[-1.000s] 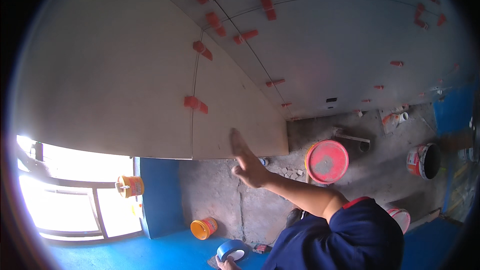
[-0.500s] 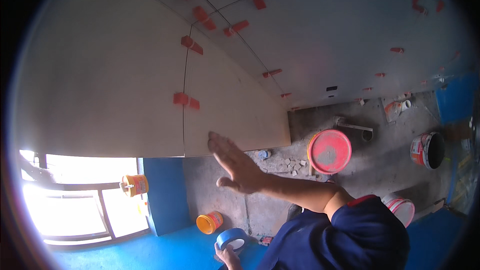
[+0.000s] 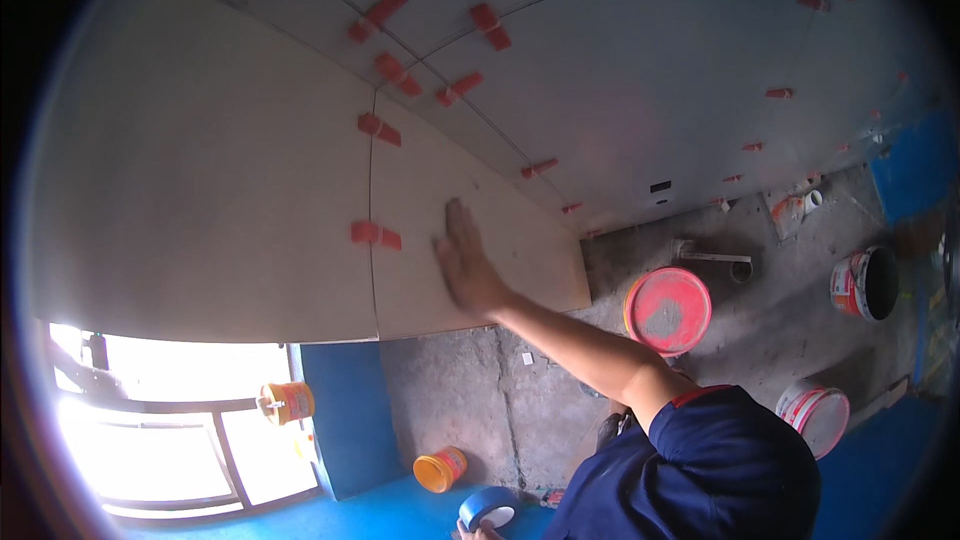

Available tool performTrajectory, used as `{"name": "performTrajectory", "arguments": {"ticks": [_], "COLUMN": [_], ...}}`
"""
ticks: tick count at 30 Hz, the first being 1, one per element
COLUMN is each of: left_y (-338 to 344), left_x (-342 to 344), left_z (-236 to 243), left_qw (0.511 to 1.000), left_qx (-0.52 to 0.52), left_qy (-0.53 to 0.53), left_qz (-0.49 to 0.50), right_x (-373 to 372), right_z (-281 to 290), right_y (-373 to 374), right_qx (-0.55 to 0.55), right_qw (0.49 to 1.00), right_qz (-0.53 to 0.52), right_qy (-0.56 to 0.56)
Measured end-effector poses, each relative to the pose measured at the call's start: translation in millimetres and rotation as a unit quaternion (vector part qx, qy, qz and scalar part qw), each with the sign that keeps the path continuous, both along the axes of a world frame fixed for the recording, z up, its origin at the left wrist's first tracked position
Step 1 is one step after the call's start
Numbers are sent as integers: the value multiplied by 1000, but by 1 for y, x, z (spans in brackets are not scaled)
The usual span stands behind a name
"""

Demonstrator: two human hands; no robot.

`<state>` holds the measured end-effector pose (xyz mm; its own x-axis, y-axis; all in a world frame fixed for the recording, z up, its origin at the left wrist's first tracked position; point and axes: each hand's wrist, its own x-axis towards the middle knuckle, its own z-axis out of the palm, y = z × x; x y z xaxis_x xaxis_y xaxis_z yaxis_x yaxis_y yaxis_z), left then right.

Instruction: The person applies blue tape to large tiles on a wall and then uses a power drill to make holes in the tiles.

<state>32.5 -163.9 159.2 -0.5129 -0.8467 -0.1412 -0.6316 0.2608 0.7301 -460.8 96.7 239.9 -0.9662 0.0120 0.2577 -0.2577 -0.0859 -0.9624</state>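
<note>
My right hand [image 3: 467, 262] lies against a large beige wall tile [image 3: 530, 275], or just off it, fingers stretched and pointing up, slightly blurred. Beside it, red levelling wedges [image 3: 376, 234] sit in clips across the tile joints, with several more higher up and along the grey tiles [image 3: 640, 70] to the right. Low in the picture, my left hand [image 3: 480, 534] grips what looks like a roll of blue tape [image 3: 487, 506] with a pale centre. Most of that hand is cut off by the lower edge.
A red-lidded bucket [image 3: 668, 311] stands right of my arm, with an open bucket [image 3: 865, 284] and a pale-topped bucket [image 3: 815, 422] farther right. Orange buckets are on the floor [image 3: 440, 469] and by the bright window [image 3: 286, 403]. A white pipe [image 3: 712, 257] lies near the wall.
My right hand has moved up along the beige tile, fingers now pointing upward. My left hand and the blue roll have shifted lower and right in the picture. The view has tilted slightly.
</note>
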Motion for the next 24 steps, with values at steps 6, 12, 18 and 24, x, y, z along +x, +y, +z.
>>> {"name": "performTrajectory", "arguments": {"ticks": [6,12,18,24], "left_y": [25,60,75,140], "left_x": [-11,-40,-140,-214], "left_z": [19,43,44,53], "left_qw": [997,992,974,935], "left_qx": [61,94,172,286], "left_qy": [32,80,120,174], "left_qz": [30,19,-88,-120], "right_x": [-13,9,176,188], "right_z": [10,-214,-198,-66], "right_y": [-7,-35,25,82], "right_qx": [75,434,30,27], "right_qw": [992,870,909,820], "right_qz": [-29,180,253,509], "right_qy": [96,-151,-330,-263]}}
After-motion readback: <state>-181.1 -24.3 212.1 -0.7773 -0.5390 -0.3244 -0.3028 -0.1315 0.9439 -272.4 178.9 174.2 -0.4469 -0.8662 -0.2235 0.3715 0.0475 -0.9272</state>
